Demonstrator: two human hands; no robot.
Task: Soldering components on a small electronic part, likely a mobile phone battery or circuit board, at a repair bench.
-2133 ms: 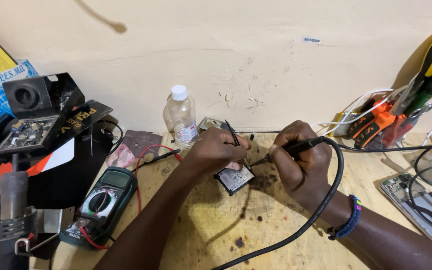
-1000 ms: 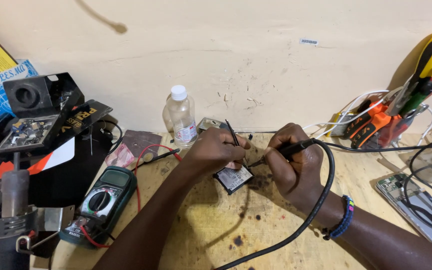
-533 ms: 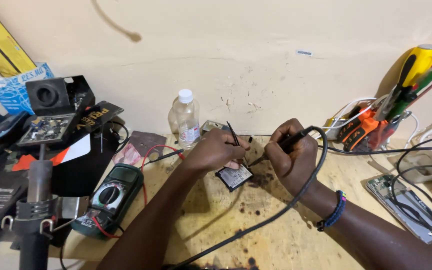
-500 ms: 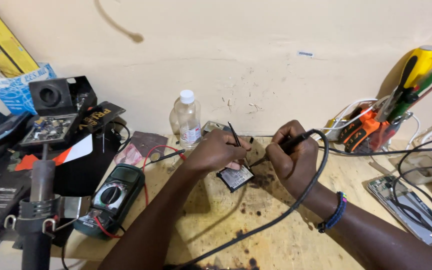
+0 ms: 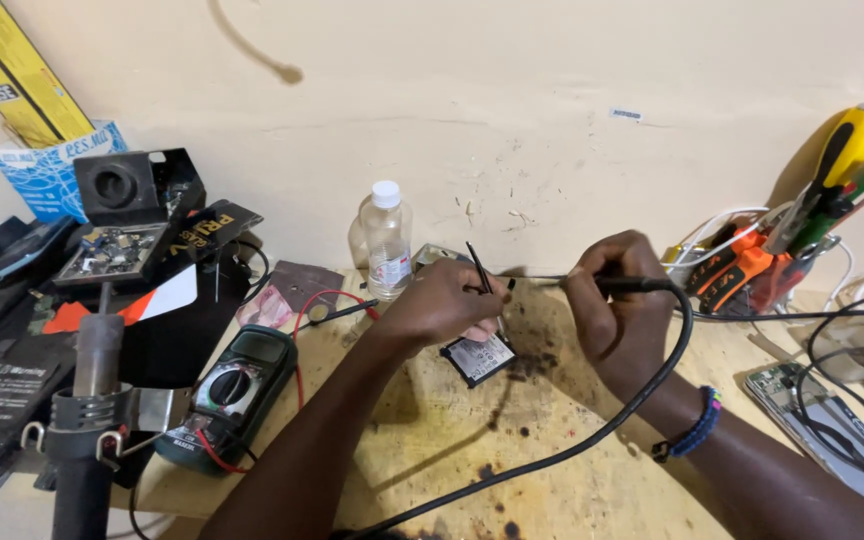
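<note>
Pinching thin black tweezers [image 5: 479,268], the left hand [image 5: 444,300] rests on a small dark rectangular component [image 5: 479,358] at frame centre on the stained wooden bench [image 5: 552,440]. Beside it, the right hand [image 5: 620,310] grips a black corded soldering iron [image 5: 624,285], its tip seemingly just above the component.

Scorched wooden bench [image 5: 472,450], small board [image 5: 480,358] at centre, multimeter [image 5: 227,395] near left edge, clear bottle [image 5: 388,240] at back edge, opened phone [image 5: 827,425] at right edge.
</note>
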